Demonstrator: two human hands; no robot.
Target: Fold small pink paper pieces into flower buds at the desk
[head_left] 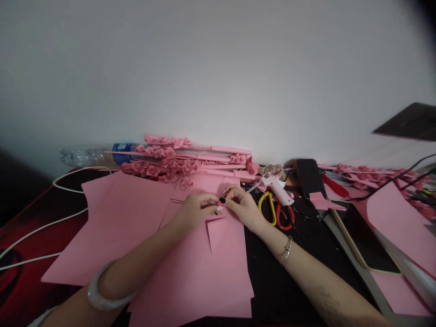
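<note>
- in the head view, the left hand point(197, 205) and right hand point(244, 207) met with curled fingers, both pinching a small pink paper piece point(220, 204) between thumb and fingertips; its exact shape was mostly hidden.
- that piece sat above the pink sheets point(204, 281), just beyond a folded pink square point(217, 235).
- it seemed light, not slippery, stiff at folds yet easily crushed, so a gentle hold on its folded edges looked best.
- the glue gun point(277, 189) and yellow-and-red-handled scissors point(273, 210) lay beside the right hand.
</note>
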